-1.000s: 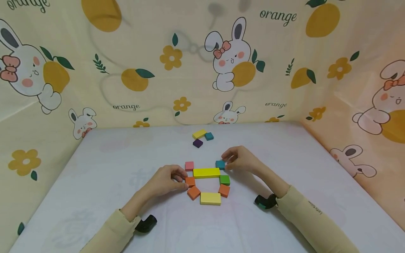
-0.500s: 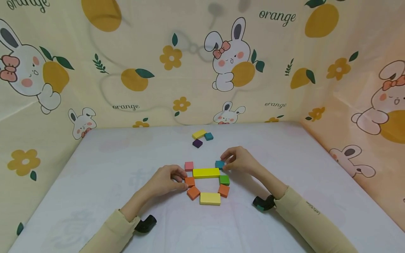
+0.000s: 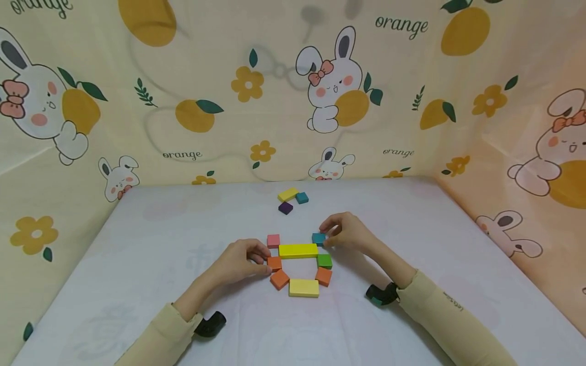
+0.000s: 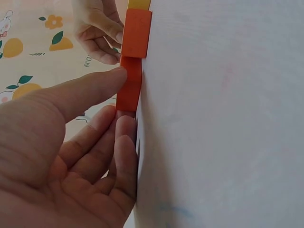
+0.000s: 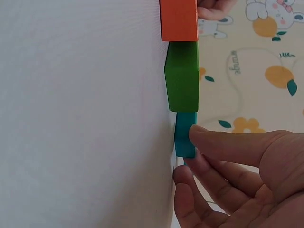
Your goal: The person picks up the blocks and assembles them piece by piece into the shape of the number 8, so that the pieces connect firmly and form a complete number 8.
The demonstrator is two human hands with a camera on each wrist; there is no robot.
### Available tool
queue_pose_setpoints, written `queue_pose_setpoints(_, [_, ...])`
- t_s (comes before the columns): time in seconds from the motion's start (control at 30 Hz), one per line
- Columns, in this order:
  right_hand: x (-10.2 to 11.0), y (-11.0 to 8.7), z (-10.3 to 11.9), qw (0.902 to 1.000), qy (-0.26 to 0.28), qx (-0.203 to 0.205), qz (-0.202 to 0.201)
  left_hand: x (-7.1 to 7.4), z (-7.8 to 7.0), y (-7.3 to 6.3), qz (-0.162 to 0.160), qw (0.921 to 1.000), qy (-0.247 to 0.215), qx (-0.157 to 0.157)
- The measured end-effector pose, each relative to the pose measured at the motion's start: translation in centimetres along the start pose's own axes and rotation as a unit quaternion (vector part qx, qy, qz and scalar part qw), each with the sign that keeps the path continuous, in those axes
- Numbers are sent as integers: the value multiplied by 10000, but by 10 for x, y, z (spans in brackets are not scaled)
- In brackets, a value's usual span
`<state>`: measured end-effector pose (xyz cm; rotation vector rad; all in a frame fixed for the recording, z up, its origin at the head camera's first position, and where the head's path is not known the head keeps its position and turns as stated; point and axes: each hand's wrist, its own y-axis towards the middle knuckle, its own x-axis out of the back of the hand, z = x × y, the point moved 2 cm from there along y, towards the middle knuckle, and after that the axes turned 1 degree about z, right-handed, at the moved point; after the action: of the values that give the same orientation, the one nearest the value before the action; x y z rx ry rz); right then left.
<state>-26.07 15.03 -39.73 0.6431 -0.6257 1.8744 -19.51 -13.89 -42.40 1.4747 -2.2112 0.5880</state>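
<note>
My left hand [image 3: 241, 261] pinches an orange block [image 3: 274, 263] at the left side of a ring of wooden blocks. In the left wrist view, the thumb lies on that block's near face and the fingers curl behind it. On the ring's far right corner, my right hand [image 3: 350, 232] pinches a blue block [image 5: 185, 135] between thumb and fingers. A green block [image 3: 324, 261] sits just nearer than the blue one. Between the two sides lies a long yellow block [image 3: 298, 250], and a pink block [image 3: 273, 241] marks the far left corner.
Two tilted orange blocks, the left one [image 3: 280, 279] and the right one [image 3: 323, 276], flank a pale yellow block [image 3: 304, 288] at the front. Farther back lie a yellow block [image 3: 288, 194], a blue block [image 3: 302, 197] and a purple block [image 3: 286, 208]. A printed curtain [image 3: 284, 117] backs the white tabletop [image 3: 151, 244].
The right hand has shifted very slightly left over the last second, staying at the blue block. The left hand and the block layout look unchanged.
</note>
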Motion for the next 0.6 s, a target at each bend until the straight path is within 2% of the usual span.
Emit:
queue_pose_setpoints(0.33, [-1,0,-2,10000,56,1,-12,4,-2,-1,79,9998,-159,-127])
queue_pose_setpoints(0.47, [-1,1,-3,10000,72,14,-14,11,-3,-3,97,9997,-227,-33])
queue_pose_setpoints(0.6, [-1,1,-3,10000,21,32,-17,21,-6,-4,-49,9994,-334,-23])
